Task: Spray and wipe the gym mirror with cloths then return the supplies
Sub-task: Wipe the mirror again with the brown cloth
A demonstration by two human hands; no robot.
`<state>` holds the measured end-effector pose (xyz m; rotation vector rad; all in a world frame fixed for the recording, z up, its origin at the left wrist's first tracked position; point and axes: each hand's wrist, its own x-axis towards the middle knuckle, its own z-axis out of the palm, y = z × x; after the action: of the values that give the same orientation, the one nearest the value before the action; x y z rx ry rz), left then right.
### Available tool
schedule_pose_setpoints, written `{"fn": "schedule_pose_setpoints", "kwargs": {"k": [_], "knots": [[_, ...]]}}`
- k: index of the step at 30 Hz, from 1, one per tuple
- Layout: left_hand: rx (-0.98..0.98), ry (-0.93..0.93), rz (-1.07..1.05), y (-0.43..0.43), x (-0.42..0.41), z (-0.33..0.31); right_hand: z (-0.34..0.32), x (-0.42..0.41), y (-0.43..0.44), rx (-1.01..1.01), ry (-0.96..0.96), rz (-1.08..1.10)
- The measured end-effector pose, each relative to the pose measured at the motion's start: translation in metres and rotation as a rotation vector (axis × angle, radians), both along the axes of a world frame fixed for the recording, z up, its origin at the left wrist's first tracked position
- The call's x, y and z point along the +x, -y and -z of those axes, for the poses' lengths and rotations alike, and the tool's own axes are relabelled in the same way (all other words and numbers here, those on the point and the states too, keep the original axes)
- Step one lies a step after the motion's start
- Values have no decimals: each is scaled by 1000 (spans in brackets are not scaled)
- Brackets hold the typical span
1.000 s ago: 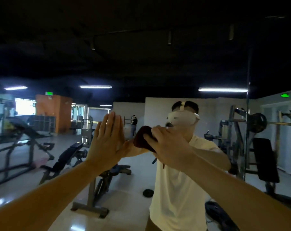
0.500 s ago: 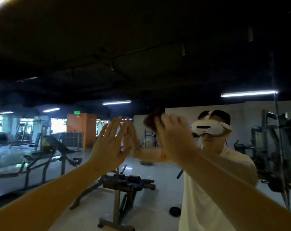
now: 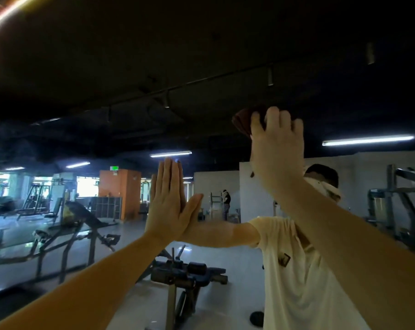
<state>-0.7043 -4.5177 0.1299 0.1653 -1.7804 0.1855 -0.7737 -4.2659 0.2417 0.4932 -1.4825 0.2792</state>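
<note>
The gym mirror [image 3: 106,103] fills the whole view in front of me. My left hand [image 3: 167,201] lies flat against the glass with straight fingers, meeting its own reflection. My right hand [image 3: 276,148] is raised high on the glass and presses a dark reddish-brown cloth [image 3: 242,122] against it, fingers spread over the cloth. Only the cloth's left part shows past my fingers. No spray bottle is in view.
The mirror shows my reflection in a pale T-shirt [image 3: 294,270], a weight bench [image 3: 187,275] behind me, an incline bench [image 3: 82,222] at left, a machine [image 3: 397,201] at right and another person [image 3: 226,203] far back.
My right hand has moved the cloth up the glass, from face height to well above my reflected head. The view has tilted upward. My left hand stays flat on the mirror.
</note>
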Motion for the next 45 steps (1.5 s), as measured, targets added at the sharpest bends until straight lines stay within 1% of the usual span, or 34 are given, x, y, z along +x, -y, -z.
{"fn": "schedule_pose_setpoints", "kwargs": {"k": [2, 6, 8, 9, 11, 12, 13, 15, 16, 18, 19, 21, 24, 26, 27, 28, 29, 31, 32, 33, 34, 35, 37, 40, 42, 43, 44, 45], "knots": [[-41, -15, 9, 5, 1, 6, 23, 2, 22, 40, -6, -68], [-64, -21, 16, 9, 3, 19, 100, 1, 44, 318, -111, -247], [-39, -10, 10, 9, 3, 24, 131, 0, 38, 449, -129, -269], [-36, -7, -2, 10, 2, 25, 137, -2, 33, 508, -152, -259], [-30, -18, -17, 10, 1, 28, 121, -6, 26, 564, -199, -221], [-28, -25, -16, 10, 1, 28, 102, -6, 25, 537, -196, -181], [-27, -31, -12, 10, 0, 28, 77, -6, 25, 466, -182, -125], [-32, -40, -2, 11, 0, 28, 22, -5, 22, 250, -136, -26], [-36, -41, 1, 11, -1, 28, 0, -3, 21, 163, -102, -12], [-35, -47, 11, 12, -1, 29, -17, 2, 29, 43, -53, -42], [-32, -49, 14, 13, -1, 28, -11, 4, 38, 36, -45, -72], [-35, -47, 10, 14, -1, 29, 27, 7, 57, 148, -49, -150], [-55, -45, -7, 14, 0, 30, 88, 4, 63, 435, -139, -274], [-60, -36, -10, 15, 0, 30, 92, -1, 56, 568, -206, -285], [-60, -36, -9, 16, 0, 30, 81, -1, 53, 622, -214, -240], [-61, -38, -7, 18, -1, 30, 61, -1, 51, 618, -220, -168], [-61, -40, -3, 19, -1, 30, 37, -3, 50, 536, -222, -102], [-55, -33, 7, 20, -2, 30, -11, -2, 43, 246, -172, -49], [-51, -30, 8, 20, -3, 30, -26, 0, 44, 129, -122, -44], [-49, -31, 6, 20, -3, 30, -32, 4, 49, 55, -83, -49], [-51, -32, 3, 20, -3, 30, -28, 8, 59, 26, -65, -67], [-54, -30, 4, 20, -2, 30, -18, 13, 69, 38, -58, -87], [-59, -26, 12, 20, -1, 30, 17, 18, 88, 173, -99, -170], [-53, -24, 67, 21, 0, 32, 70, 13, 88, 538, -185, -264], [-52, -29, 73, 21, 0, 33, 71, 11, 74, 701, -243, -216], [-55, -26, 64, 21, 0, 33, 60, 11, 69, 696, -258, -164], [-61, -19, 54, 22, 0, 32, 43, 10, 65, 619, -251, -119], [-65, -7, 47, 21, 1, 31, 25, 11, 62, 491, -213, -89]]}}
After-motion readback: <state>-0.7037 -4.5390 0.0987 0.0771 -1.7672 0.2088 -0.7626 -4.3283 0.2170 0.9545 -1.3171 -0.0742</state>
